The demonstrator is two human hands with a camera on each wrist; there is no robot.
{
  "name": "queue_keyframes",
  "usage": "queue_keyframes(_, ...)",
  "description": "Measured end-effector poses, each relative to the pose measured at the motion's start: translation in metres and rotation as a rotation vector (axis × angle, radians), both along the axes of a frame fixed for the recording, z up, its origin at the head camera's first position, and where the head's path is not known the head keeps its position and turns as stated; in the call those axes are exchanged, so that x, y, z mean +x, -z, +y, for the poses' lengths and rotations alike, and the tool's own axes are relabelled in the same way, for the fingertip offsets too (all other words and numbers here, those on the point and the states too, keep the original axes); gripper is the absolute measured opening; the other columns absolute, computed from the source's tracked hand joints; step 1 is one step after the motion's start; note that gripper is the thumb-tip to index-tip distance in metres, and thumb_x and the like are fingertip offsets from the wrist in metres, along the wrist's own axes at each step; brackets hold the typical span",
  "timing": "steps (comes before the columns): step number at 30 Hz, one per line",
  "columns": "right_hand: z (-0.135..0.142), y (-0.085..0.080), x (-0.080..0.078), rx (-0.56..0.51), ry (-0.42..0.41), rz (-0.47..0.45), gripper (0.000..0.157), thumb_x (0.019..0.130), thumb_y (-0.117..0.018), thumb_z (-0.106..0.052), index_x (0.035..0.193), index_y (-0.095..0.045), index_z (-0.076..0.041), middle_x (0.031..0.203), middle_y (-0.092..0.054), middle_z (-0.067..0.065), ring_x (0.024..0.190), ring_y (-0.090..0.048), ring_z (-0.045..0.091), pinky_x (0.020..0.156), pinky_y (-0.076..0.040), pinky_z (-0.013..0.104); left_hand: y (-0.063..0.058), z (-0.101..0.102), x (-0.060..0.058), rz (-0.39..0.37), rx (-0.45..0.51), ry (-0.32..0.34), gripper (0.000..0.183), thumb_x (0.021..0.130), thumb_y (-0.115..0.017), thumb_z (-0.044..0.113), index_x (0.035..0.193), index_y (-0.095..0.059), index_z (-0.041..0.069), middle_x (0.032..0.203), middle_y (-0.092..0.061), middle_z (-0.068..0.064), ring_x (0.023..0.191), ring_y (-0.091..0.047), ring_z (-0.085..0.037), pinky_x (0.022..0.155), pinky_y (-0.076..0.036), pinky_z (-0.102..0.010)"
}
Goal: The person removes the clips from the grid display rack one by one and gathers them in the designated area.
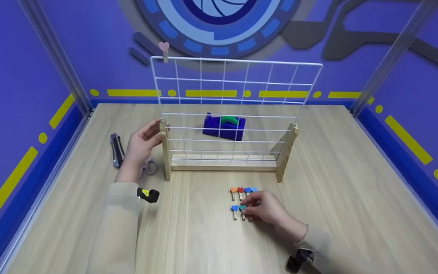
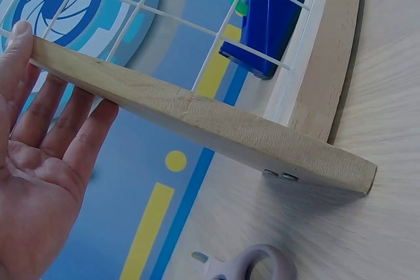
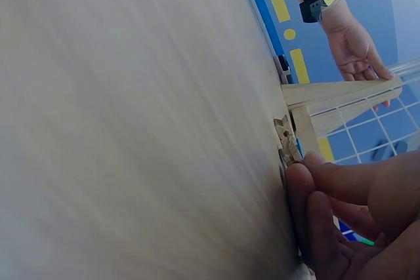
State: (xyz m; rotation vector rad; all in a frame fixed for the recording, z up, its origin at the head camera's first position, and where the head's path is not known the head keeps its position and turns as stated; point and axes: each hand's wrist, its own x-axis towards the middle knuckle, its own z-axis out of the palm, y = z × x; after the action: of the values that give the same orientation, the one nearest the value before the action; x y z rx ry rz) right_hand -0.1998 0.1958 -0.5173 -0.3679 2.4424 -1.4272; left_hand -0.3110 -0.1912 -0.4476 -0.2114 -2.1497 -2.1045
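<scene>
My left hand (image 1: 139,146) grips the upper end of the left wooden side post (image 2: 197,122), thumb on one side and fingers on the other. That post belongs to a stand holding a white wire grid (image 1: 222,80) upright. My right hand (image 1: 268,207) pinches a green heart clothespin (image 1: 242,208) at the table, in front of the stand. To its left lies a blue heart clothespin (image 1: 235,208). Behind these is a row with an orange (image 1: 233,190), a red (image 1: 240,190) and blue heart clothespins, partly covered by my fingers. A pink heart clothespin (image 1: 164,47) stands clipped on the grid's top left corner.
A blue tape dispenser (image 1: 211,127) with a green roll stands behind the grid. Left of the stand lie a utility knife (image 1: 116,150) and scissors (image 1: 151,167), their blades hidden by my left arm. Blue patterned walls (image 1: 413,91) enclose the table's back and sides.
</scene>
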Motion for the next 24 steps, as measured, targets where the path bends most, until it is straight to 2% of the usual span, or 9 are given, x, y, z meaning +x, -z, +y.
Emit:
queue_keyframes(5,-0.001,-0.001,0.001,0.012,0.000,-0.003,0.010,0.086,-0.080,-0.001,0.096,-0.076,-0.001,0.072,-0.069,0.006,0.056,-0.063,0.010,0.051,-0.054,0.018,0.000,0.000,-0.001,-0.008,-0.010,-0.008,0.053,0.100,-0.067,0.010,0.150,-0.051,0.007,0.129,-0.070,0.009,0.115,-0.065,0.002,0.099,-0.057,-0.019)
queue_keyframes(17,0.001,-0.002,0.000,0.026,0.014,-0.004,0.015,0.086,-0.081,-0.001,0.100,-0.077,-0.002,0.075,-0.068,0.004,0.059,-0.065,0.010,0.054,-0.058,0.021,0.000,0.000,0.000,-0.020,-0.003,0.003,0.057,0.099,-0.069,0.016,0.152,-0.050,0.007,0.143,-0.065,-0.008,0.118,-0.065,-0.001,0.101,-0.057,-0.020)
queue_keyframes(24,0.005,-0.021,-0.001,0.100,0.042,0.136,0.018,0.084,-0.083,-0.004,0.101,-0.077,-0.003,0.084,-0.072,0.004,0.074,-0.063,0.013,0.059,-0.053,0.018,0.000,0.000,-0.001,-0.018,-0.003,0.007,0.059,0.099,-0.069,0.018,0.152,-0.048,0.005,0.144,-0.064,-0.009,0.119,-0.064,-0.002,0.102,-0.056,-0.021)
